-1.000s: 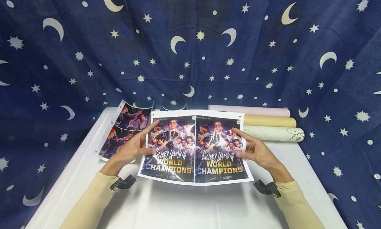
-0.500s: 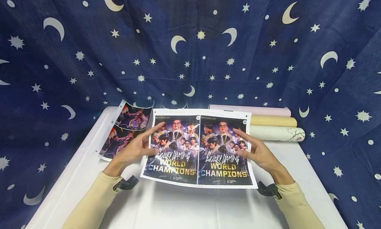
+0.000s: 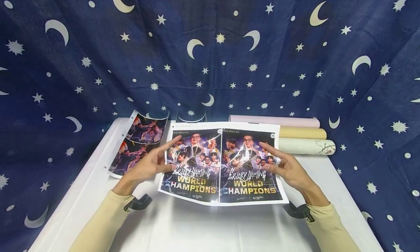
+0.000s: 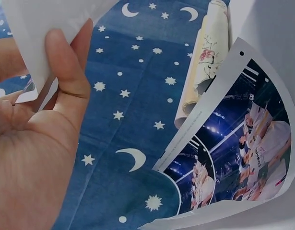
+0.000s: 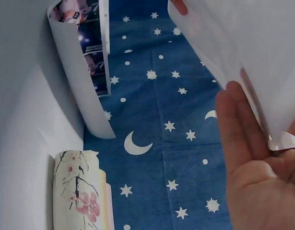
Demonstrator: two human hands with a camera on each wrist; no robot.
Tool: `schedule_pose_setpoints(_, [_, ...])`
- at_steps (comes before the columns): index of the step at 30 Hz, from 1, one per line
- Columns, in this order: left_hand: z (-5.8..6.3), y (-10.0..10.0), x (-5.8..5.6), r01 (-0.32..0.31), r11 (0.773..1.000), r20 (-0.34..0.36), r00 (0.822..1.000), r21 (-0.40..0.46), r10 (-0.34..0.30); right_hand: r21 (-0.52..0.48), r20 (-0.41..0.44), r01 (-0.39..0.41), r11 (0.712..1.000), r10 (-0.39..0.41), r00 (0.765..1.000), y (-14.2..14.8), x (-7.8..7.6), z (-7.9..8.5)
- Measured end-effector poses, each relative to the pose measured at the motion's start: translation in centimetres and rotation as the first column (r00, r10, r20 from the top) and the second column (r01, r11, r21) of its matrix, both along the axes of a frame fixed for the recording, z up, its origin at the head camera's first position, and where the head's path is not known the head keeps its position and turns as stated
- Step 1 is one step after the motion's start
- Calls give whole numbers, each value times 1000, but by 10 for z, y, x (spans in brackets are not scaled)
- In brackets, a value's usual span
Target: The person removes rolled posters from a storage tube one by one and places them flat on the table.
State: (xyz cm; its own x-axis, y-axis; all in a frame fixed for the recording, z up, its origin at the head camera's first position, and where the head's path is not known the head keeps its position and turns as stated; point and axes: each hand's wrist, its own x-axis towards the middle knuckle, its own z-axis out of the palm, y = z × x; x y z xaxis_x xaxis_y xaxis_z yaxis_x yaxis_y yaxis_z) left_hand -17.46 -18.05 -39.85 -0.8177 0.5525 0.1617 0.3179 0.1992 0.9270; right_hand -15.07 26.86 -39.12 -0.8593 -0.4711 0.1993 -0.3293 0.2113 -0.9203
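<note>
A glossy white-bordered poster sheet (image 3: 220,164) with the same "World Champions" print twice side by side is held up over the table, tilted and slightly bowed. My left hand (image 3: 147,164) grips its left edge, thumb and index finger over the printed face. On the opposite edge my right hand (image 3: 290,170) grips it likewise. The sheet's plain white back (image 4: 56,33) shows in the left wrist view, with the other fingers behind it. From the right wrist, the same white back (image 5: 262,52) rises above the palm.
A curled photo sheet (image 3: 129,148) lies at the table's left. Another curled sheet (image 4: 253,139) stands behind the held one. Pink (image 3: 275,121), yellow (image 3: 308,133) and flowered rolls (image 3: 305,146) lie at back right. A star-patterned blue cloth (image 3: 210,51) hangs behind the white table (image 3: 210,230).
Both hands have carried the poster sheet a little to the right. Its tilt has shifted slightly, and the glare on the print has moved.
</note>
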Motion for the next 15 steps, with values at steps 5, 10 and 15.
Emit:
schedule_pose_setpoints(5, [0,-2,-1,-12,1000,-1,1000,-1,12,-91,52,-12,996,17,999,2,-3,1])
schedule_pose_setpoints(10, [-3,-2,-5,-28,999,-2,1000,32,28,-128,46,8,992,-3,999,1,-9,0])
schedule_pose_setpoints(15, [-6,0,-5,9,998,40,999,63,-12,-18,-10,33,999,-34,999,-1,-8,-5])
